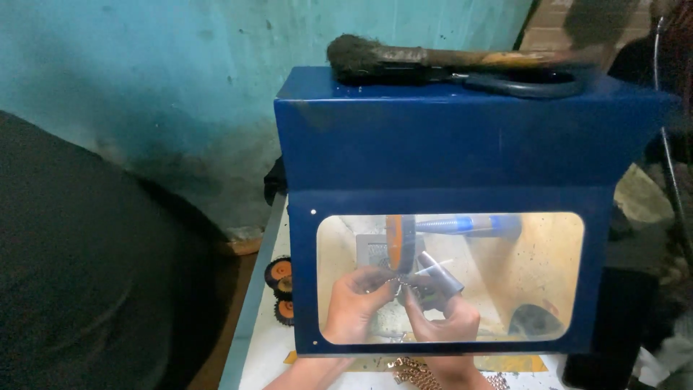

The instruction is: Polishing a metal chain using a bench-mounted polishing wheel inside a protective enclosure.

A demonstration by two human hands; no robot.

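Both hands work inside a blue metal hood (447, 137) that stands on a white worktop (263, 339), seen through its clear front window (520, 267). The left hand (354, 307) and the right hand (447, 318) meet near the middle of the window, each grip pinched on a small metal piece (401, 278), too small and blurred to identify. They hold the piece just below the orange polishing wheel (395, 242), which sits on a horizontal shaft (455, 225) running to the right. The fingertips of the right hand wear grey covers (440, 271).

A length of gold-coloured chain (415, 372) lies on the worktop at the near edge, between the wrists. Three spare orange-centred wheels (280, 289) lie left of the hood, near the worktop's edge. On top of the hood rest a worn brush (375, 56) with a wooden handle and, just to its right, dark scissors (527, 81). A turquoise wall (144, 79) stands behind.
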